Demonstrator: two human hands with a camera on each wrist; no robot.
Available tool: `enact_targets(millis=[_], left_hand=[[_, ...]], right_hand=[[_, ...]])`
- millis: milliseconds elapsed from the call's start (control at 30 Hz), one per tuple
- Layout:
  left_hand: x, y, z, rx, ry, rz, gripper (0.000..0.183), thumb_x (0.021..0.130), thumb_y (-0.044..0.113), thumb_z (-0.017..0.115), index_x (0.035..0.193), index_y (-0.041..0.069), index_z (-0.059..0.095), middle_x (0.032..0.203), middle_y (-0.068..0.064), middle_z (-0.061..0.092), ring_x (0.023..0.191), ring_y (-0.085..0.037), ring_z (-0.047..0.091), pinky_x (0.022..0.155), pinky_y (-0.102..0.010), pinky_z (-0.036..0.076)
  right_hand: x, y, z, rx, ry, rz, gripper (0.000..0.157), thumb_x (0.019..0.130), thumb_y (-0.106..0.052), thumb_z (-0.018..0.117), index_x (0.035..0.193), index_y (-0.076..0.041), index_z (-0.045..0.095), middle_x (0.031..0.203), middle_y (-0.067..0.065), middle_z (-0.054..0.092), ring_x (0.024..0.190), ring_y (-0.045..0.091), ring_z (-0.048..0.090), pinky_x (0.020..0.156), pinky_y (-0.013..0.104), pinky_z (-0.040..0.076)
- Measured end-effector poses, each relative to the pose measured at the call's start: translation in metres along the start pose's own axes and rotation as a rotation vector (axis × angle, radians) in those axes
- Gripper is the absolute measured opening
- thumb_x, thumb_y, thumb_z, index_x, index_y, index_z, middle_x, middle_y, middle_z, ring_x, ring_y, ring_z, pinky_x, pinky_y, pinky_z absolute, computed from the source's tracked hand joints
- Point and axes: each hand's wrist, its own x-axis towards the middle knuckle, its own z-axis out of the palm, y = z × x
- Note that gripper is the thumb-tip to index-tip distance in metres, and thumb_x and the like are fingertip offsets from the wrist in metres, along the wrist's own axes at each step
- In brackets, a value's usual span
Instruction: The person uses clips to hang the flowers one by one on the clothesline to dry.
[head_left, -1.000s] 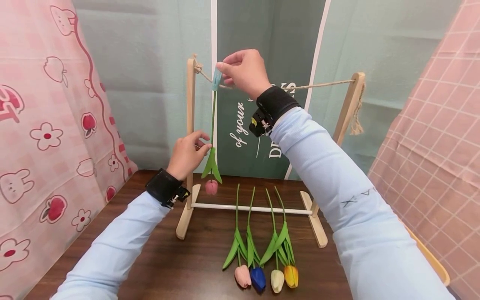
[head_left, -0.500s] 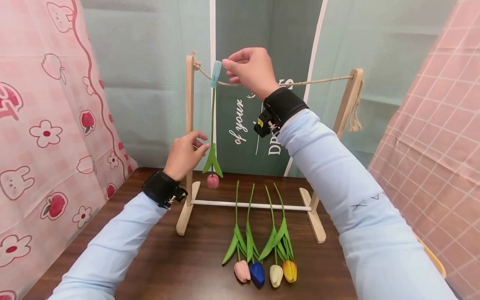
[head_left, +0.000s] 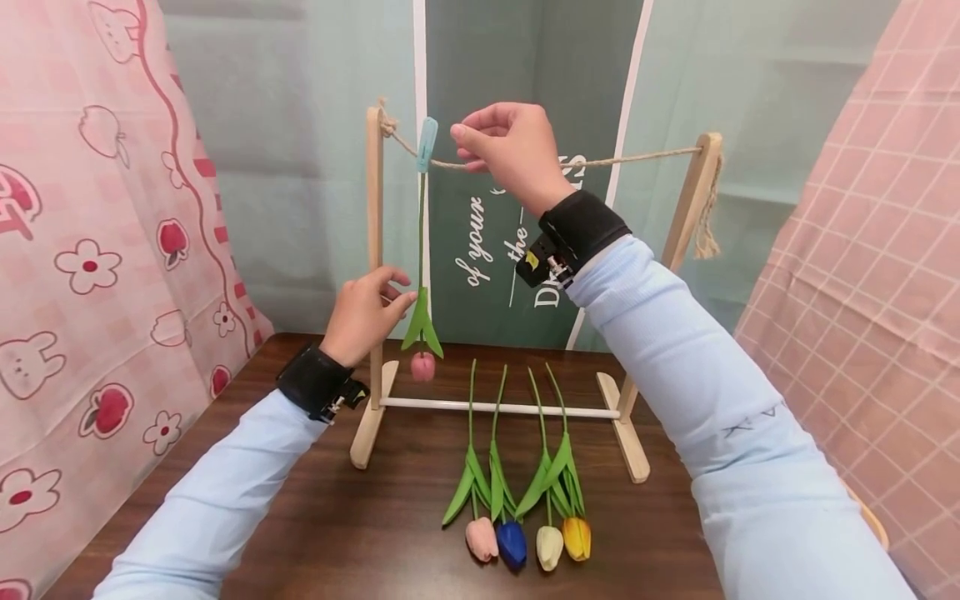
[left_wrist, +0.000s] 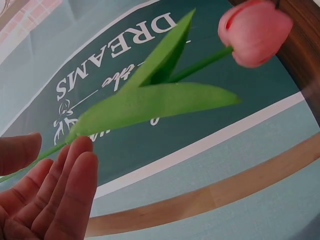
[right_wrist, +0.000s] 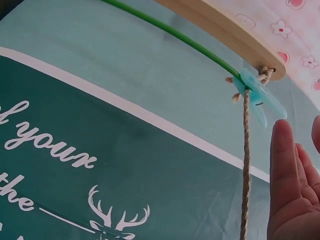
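Note:
A pink tulip point(head_left: 423, 367) hangs head down from the rope point(head_left: 637, 157), its stem end clipped there by a light blue clothespin point(head_left: 427, 143). My right hand point(head_left: 517, 150) is just right of the clothespin, holding nothing; the right wrist view shows its fingers extended beside the clothespin point(right_wrist: 254, 95). My left hand point(head_left: 369, 310) is beside the hanging stem, just above the green leaves point(head_left: 422, 323). Its thumb and fingers are apart in the left wrist view, with the stem passing behind the fingertips point(left_wrist: 82, 145).
The rope runs between two wooden posts point(head_left: 375, 250) of a stand with a white crossbar point(head_left: 442, 406). On the dark table point(head_left: 322, 517) lie a light pink tulip point(head_left: 482, 540), a blue tulip point(head_left: 512, 546), a white tulip point(head_left: 549, 548) and a yellow tulip point(head_left: 577, 538).
My right hand has let go of the clothespin and drawn off to the right. The left hand has stayed by the stem, shifting slightly left. The tulip keeps hanging from the rope.

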Motion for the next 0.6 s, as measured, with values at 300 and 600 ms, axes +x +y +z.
enact_targets(millis=[300, 600], left_hand=[[-0.007, -0.003, -0.002, 0.002, -0.011, -0.001, 0.019, 0.093, 0.017, 0.068, 0.105, 0.003, 0.066, 0.077, -0.009, 0.069, 0.068, -0.020, 0.068, 0.058, -0.035, 0.050], [-0.014, -0.001, -0.003, -0.002, -0.022, -0.015, 0.019, 0.092, 0.019, 0.069, 0.105, 0.004, 0.067, 0.078, -0.009, 0.068, 0.068, -0.019, 0.067, 0.057, -0.035, 0.050]], right_hand=[[-0.011, 0.012, -0.001, 0.029, -0.035, -0.006, 0.025, 0.087, -0.019, 0.075, 0.103, -0.002, 0.069, 0.093, 0.010, 0.070, 0.084, 0.019, 0.069, 0.078, 0.026, 0.055], [-0.029, 0.028, -0.005, 0.038, -0.069, -0.059, 0.023, 0.089, -0.016, 0.073, 0.104, 0.000, 0.068, 0.093, 0.011, 0.071, 0.088, 0.024, 0.068, 0.078, 0.028, 0.056]])
